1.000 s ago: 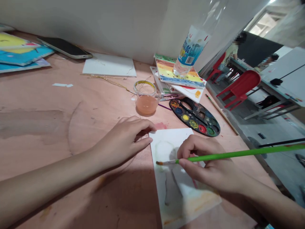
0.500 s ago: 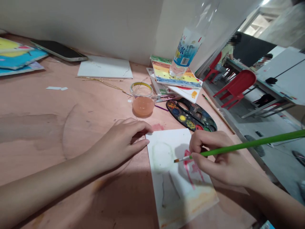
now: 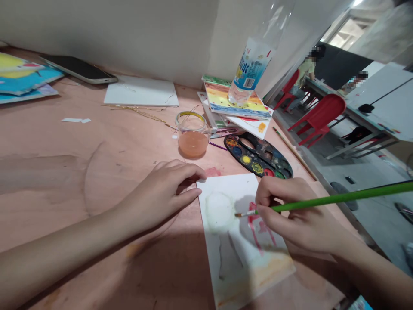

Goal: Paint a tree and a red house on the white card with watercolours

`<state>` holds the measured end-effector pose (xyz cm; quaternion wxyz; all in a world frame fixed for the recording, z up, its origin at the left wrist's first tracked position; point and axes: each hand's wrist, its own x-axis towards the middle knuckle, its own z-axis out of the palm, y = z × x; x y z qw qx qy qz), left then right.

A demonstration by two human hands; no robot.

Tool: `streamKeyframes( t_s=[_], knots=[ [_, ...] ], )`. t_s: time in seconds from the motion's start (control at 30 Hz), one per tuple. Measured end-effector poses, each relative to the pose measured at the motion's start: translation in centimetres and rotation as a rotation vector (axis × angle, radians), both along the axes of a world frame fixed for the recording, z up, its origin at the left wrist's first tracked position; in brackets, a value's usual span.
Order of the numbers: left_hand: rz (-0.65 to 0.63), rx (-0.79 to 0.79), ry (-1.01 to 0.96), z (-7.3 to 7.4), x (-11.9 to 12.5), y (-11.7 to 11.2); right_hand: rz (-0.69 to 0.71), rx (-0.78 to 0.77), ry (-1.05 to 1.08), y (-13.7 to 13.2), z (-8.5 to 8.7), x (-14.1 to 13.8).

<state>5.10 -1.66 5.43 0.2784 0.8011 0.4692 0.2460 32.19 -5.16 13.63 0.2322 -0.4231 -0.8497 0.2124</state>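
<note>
Stained pink tabletop (image 3: 135,144), pale wall (image 3: 129,38); right fingers (image 3: 267,188) around green brush (image 3: 322,200), left fingers (image 3: 190,171) apart.

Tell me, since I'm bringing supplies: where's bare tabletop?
Bare tabletop lies between the paper scraps, jar and left hand; another patch, shaded, between left forearm and painting. Right of the jar is crowded: palette, bottle, stacked paintings.

Your brush (image 3: 322,200) was bright green, silver and brown toward tip. Your sheet (image 3: 232,234) was white, patterned with pale green ring, dark grey lines, pink-red strokes, orange-tan wash at bottom. Palette (image 3: 258,160) was black, dotted with yellow, red, green, blue paint. Jar liquid (image 3: 193,144) was peach-orange. Bench (image 3: 138,137) was pinkish tan.
</note>
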Motion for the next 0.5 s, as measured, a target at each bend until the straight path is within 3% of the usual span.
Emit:
streamKeyframes(
  t_s=[0.1,0.27,0.4,0.5],
  knots=[
    [-0.001,0.000,0.012,0.0,0.0,0.0,-0.063,0.062,0.194,-0.2,1.2,0.5],
    [-0.001,0.022,0.032,-0.4,-0.4,0.1,-0.432,0.289,0.538,2.1,1.6,5.0],
    [0.001,0.025,0.039,-1.0,-0.8,0.4,-0.526,0.259,0.347,5.6,-0.1,10.3],
    [0.016,0.007,0.013,-1.5,-1.1,0.7,-0.546,0.217,0.269,7.2,-1.5,12.8]
  ],
)
